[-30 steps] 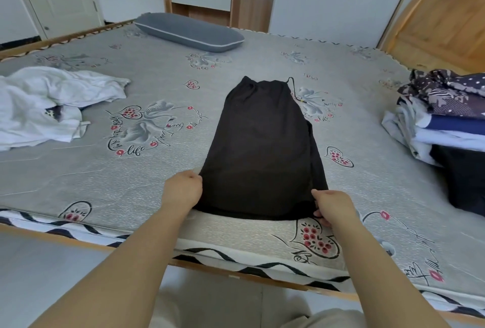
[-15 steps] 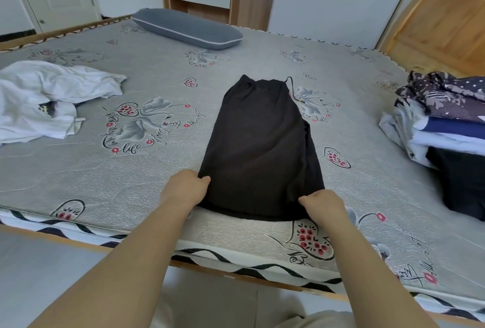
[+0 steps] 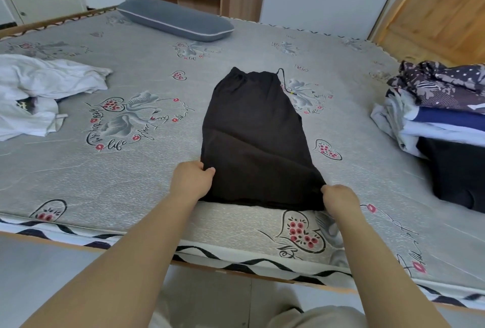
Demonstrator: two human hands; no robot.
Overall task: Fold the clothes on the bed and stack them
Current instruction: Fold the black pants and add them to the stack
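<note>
Both hands pinch the black garment (image 3: pixel 256 141) by its near corners, left hand (image 3: pixel 193 179), right hand (image 3: pixel 338 197); its long axis runs straight away from the bed's (image 3: pixel 131 196) near edge.

fingertips of both hands: tucked under the black garment (image 3: pixel 256 141) hem | white clothes (image 3: pixel 39 94): cut off at left | folded stack (image 3: pixel 443 123): cut off at right

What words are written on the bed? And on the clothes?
"life": on the mattress cover, in the swan print.
The other cursive around the swans and hearts is too loopy to read.
White garment: a dark print, too small to read.
Black garment: no writing.
</note>
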